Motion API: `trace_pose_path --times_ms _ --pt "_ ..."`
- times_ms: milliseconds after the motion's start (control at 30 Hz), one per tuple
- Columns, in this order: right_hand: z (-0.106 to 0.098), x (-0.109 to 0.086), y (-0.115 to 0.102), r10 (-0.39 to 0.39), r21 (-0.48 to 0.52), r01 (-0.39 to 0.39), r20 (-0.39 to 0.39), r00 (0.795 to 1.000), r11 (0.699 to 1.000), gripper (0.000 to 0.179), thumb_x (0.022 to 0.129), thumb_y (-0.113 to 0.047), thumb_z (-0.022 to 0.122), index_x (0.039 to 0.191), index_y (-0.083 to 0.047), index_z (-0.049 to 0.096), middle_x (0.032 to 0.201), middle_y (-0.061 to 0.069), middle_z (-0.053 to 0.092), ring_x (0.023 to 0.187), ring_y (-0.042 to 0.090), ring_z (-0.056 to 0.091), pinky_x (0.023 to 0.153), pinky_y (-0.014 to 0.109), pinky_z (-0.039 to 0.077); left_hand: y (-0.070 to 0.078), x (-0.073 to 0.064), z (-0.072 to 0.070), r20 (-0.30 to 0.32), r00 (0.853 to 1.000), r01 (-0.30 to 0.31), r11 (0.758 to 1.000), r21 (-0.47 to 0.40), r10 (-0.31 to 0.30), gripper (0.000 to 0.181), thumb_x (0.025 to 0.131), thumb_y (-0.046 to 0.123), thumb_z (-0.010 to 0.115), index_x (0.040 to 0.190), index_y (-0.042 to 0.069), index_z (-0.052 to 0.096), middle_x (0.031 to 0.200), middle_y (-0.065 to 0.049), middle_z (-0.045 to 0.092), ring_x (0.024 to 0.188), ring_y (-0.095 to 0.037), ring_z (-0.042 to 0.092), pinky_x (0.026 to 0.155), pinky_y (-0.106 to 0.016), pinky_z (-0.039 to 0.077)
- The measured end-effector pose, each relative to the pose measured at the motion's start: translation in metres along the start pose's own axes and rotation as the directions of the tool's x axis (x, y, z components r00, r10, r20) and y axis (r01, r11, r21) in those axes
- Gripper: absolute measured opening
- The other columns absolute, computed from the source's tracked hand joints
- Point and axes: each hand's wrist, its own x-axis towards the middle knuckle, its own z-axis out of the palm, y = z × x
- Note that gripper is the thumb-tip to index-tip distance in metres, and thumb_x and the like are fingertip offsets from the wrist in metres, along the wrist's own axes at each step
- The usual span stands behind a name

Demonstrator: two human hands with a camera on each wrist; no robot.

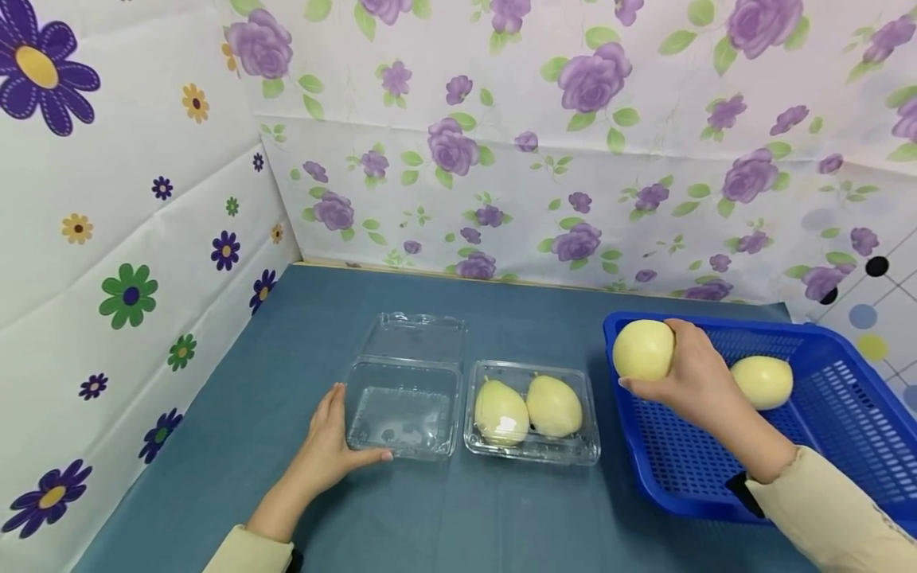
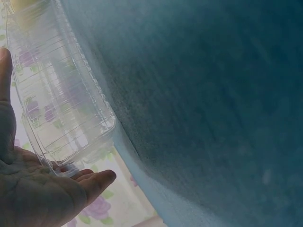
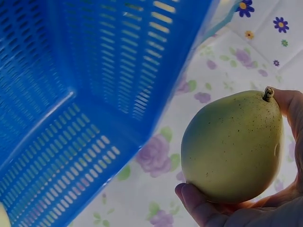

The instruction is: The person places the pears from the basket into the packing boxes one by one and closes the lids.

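In the head view my right hand (image 1: pixel 698 370) grips a pale yellow-green pear (image 1: pixel 644 350) above the left end of a blue basket (image 1: pixel 634 446). The right wrist view shows that pear (image 3: pixel 232 146) close up, its short stem beside a fingertip. My left hand (image 1: pixel 325 446) lies at the left side and front corner of a clear plastic box (image 1: pixel 403 410), its fingers extended and thumb spread along the front. This box has its lid folded back and holds nothing. Beside it, a second clear box (image 1: pixel 533 455) holds two pears (image 1: pixel 554 406) under its lid.
Another pear (image 1: pixel 762 382) lies inside the basket, near its back wall. A blue-grey cloth (image 1: pixel 444 525) covers the table. Flower-patterned sheets (image 1: pixel 516 199) hang behind the table and along its left side.
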Motion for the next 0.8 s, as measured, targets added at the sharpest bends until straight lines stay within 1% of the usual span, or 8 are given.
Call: trace_pose_path --times_ms 133,267,367,567,800 --pt "0.000 0.002 -0.008 -0.002 0.013 0.002 -0.005 1.000 1.000 0.099 0.075 -0.037 0.079 0.139 0.015 0.025 0.122 0.037 0.041 0.096 0.045 0.051 0.066 0.051 0.050 0.000 0.001 0.000 -0.004 1.000 -0.004 1.000 -0.012 0.004 0.127 0.066 0.048 0.084 0.148 -0.010 0.006 0.154 -0.032 0.004 0.140 -0.051 0.008 0.106 -0.067 0.023" --pt "0.002 0.005 -0.016 -0.001 0.035 0.002 -0.013 1.000 0.999 0.097 0.075 -0.036 0.079 0.140 0.013 0.026 0.121 0.035 0.043 0.096 0.044 0.052 0.065 0.050 0.051 0.002 0.000 0.000 -0.032 0.999 -0.026 0.999 -0.029 0.025 0.128 0.063 0.049 0.085 0.148 -0.011 0.009 0.152 -0.033 0.007 0.138 -0.052 0.011 0.103 -0.069 0.024" --pt "0.004 0.006 -0.023 0.004 0.056 -0.004 -0.007 1.000 0.998 0.098 0.075 -0.036 0.079 0.141 0.012 0.025 0.123 0.034 0.043 0.098 0.045 0.052 0.066 0.051 0.051 0.002 -0.002 0.000 -0.040 0.999 -0.025 0.999 -0.030 0.024 0.130 0.062 0.051 0.085 0.148 -0.010 0.009 0.152 -0.033 0.008 0.138 -0.052 0.011 0.103 -0.070 0.024" --pt "0.008 0.006 -0.033 0.008 0.068 -0.008 0.000 1.000 0.998 0.098 0.076 -0.035 0.079 0.142 0.011 0.024 0.126 0.034 0.041 0.101 0.045 0.052 0.069 0.052 0.051 -0.002 0.001 0.000 -0.004 1.000 0.000 1.000 -0.008 0.000 0.129 0.065 0.051 0.083 0.148 -0.010 0.006 0.154 -0.032 0.004 0.139 -0.051 0.007 0.106 -0.068 0.023" --pt "0.013 0.003 -0.045 -0.036 0.085 0.037 -0.011 0.999 0.996 0.095 0.074 -0.032 0.080 0.141 0.010 0.027 0.126 0.032 0.042 0.102 0.044 0.052 0.071 0.053 0.052 -0.001 0.001 -0.001 0.008 1.000 0.013 1.000 0.005 -0.013 0.129 0.065 0.049 0.083 0.149 -0.009 0.004 0.154 -0.030 0.002 0.140 -0.050 0.006 0.106 -0.067 0.023"
